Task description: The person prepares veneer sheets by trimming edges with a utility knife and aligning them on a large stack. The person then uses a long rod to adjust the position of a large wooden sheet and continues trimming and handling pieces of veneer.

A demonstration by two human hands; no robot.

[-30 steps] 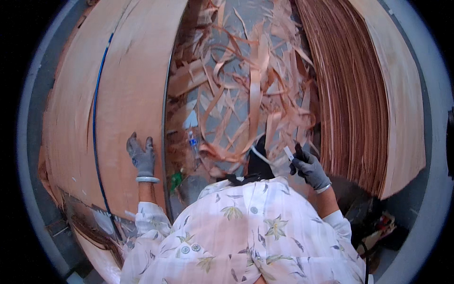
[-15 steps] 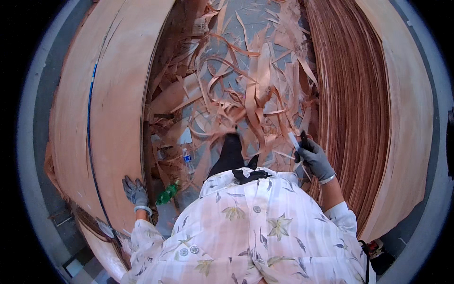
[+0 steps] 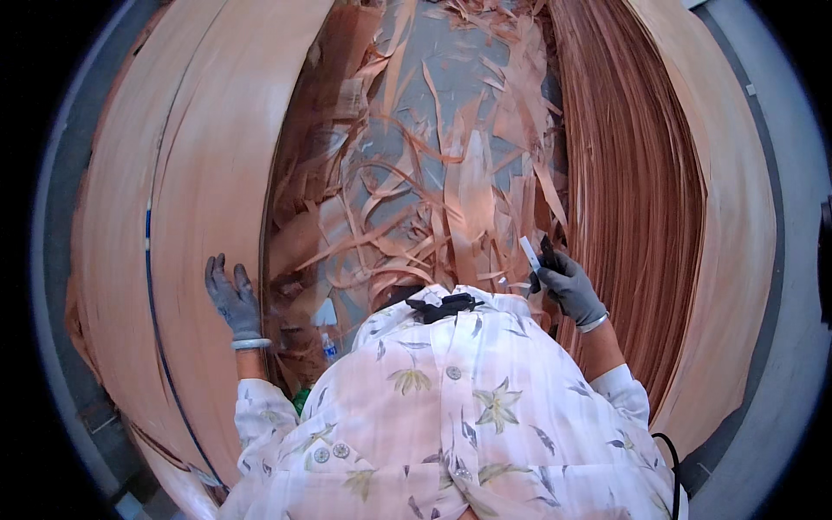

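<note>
My left hand, in a grey glove, is open with fingers apart at the inner edge of the left veneer stack; whether it touches the sheet I cannot tell. My right hand, gloved too, is closed around a slim white blade-like tool. A short black piece sticks up beside it from the same grip; whether the two are one tool I cannot tell. This hand is just left of the right veneer stack, whose many dark layer edges face me.
Torn veneer strips litter the grey floor between the stacks. A thin dark line with a blue band runs along the left stack. A clear bottle and a green bottle lie low at left, partly hidden by my shirt.
My left hand has risen forward along the left stack's edge, its fingers now pointing ahead. The view has shifted, and my shirt covers more of the floor and bottles. My right hand keeps its grip.
</note>
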